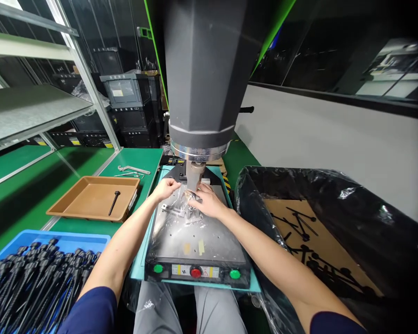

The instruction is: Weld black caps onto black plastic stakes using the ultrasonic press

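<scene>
Both hands are at the metal fixture (192, 213) under the head of a bench press (202, 69). Crumpled clear plastic film (189, 196) covers the fixture and spreads over the metal base plate (174, 239). My left hand (165, 189) is closed in a pinch just left of the fixture; what is between its fingertips is too small to make out. My right hand (209, 202) is curled at the right side, its thumb and fingers closed around bunched film. Directly above it comes down the press's metal tool (194, 175).
At left stand a brown tray (87, 214) with one black bolt-like part (114, 203), a blue tray (73, 236) heaped with similar parts, and wrenches (134, 170). A bin lined with black plastic (261, 185) is at right. Green and red buttons (195, 272) line the base's front.
</scene>
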The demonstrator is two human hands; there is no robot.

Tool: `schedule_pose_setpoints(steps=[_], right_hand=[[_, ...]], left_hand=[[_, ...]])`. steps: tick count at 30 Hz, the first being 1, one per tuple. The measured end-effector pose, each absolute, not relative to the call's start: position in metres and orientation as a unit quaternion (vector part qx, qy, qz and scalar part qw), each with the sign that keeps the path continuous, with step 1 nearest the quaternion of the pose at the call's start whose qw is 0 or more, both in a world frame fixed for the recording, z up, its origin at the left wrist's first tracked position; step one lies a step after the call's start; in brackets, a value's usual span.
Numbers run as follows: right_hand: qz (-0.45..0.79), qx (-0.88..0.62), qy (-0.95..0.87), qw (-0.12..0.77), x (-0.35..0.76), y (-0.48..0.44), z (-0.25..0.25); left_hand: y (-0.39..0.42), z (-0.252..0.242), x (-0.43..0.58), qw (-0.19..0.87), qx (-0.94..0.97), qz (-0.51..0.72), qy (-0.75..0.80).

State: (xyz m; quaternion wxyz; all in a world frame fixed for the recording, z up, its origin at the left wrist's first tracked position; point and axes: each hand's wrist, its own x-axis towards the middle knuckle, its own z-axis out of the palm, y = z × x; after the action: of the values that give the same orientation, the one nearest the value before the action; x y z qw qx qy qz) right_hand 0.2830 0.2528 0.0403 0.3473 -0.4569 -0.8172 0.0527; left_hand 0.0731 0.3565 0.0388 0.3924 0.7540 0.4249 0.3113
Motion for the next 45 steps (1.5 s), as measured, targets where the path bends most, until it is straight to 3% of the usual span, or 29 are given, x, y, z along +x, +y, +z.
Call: schedule_pose_setpoints(steps=[10,14,19,33,45], right_hand=[[0.125,-0.453,-0.813,0.343,0.298,0.259,0.027],[0.12,-0.458,-0.811,0.345,0.295,0.258,0.026],[0.103,-0.457,-0.81,0.353,0.293,0.256,0.025],[0.147,-0.499,-0.782,0.344,0.286,0.254,0.007],[0.191,-0.544,-0.764,0.291,0.287,0.251,0.015]], left_hand=[[0.347,0.046,0.072,0.296,0.762,0.356,0.453],[0.312,0.057,0.084,0.224,0.807,0.404,0.369],[0.278,0.045,0.106,0.235,0.869,0.344,0.268],[0.278,0.009,0.117,0.189,0.854,0.386,0.293],[0.286,0.021,0.101,0.187,0.881,0.296,0.316]])
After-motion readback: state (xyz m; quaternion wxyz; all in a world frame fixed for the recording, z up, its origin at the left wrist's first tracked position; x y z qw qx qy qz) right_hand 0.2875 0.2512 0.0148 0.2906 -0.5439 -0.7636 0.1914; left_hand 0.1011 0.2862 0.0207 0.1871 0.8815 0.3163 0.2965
